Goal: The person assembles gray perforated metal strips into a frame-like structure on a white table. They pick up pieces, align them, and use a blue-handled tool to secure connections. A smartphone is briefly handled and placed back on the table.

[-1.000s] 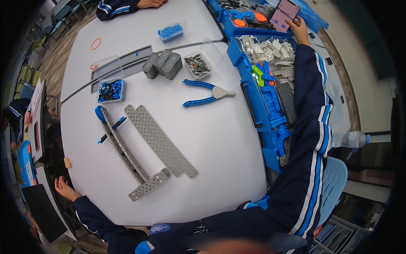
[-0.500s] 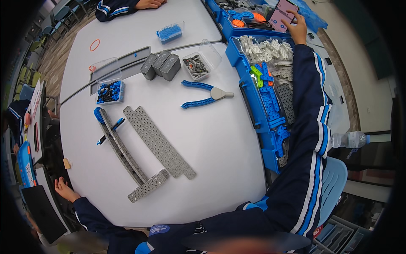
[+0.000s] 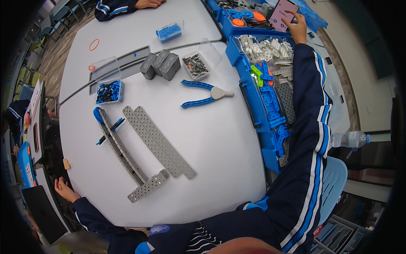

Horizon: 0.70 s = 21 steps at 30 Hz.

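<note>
My right arm stretches far up the right side, over the blue parts tray. My right hand grips the lower edge of a pink flat device beyond the tray. My left hand rests at the near left edge of the white table, fingers apart and empty. Nearest to it lie a short grey perforated plate and a long grey beam assembly with a blue end. Two grey perforated strips lie side by side in the middle.
Blue-handled pliers lie mid-table. Behind them are three grey blocks, a clear box of dark pins and a box of blue pieces. Another person's sleeve is at the far edge. A water bottle lies at right.
</note>
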{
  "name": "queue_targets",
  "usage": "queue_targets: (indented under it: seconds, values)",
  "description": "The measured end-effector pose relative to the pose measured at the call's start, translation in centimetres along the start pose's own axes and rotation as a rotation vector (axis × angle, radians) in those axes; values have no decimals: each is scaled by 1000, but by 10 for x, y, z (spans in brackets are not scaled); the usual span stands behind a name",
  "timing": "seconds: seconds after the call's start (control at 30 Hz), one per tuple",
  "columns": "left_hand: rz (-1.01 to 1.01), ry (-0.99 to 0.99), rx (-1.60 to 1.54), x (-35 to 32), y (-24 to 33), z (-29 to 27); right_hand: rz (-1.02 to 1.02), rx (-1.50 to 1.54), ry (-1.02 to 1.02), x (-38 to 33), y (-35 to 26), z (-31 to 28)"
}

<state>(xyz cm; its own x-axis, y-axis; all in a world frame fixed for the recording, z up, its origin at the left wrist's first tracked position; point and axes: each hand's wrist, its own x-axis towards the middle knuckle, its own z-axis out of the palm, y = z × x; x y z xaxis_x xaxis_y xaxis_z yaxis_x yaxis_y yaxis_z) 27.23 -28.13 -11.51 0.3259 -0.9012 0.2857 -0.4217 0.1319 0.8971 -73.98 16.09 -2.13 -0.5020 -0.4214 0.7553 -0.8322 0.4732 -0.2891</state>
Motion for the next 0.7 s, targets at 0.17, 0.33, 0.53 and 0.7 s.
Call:
queue_targets:
  seconds: [0.17,0.33,0.53,0.7]
  values:
    - [2,-6,0,1,-3,-1,61,112,15,-2,-4,-2]
    - [-2,-10,-3,1,-3,-1,96,214,18,-3,-5,-2]
    - [-16,-15,-6,-1,0,0,111,230,23,-2,-5,-3]
    - [-25,-16,4,-1,1,0,120,299,-1,-3,-12,-4]
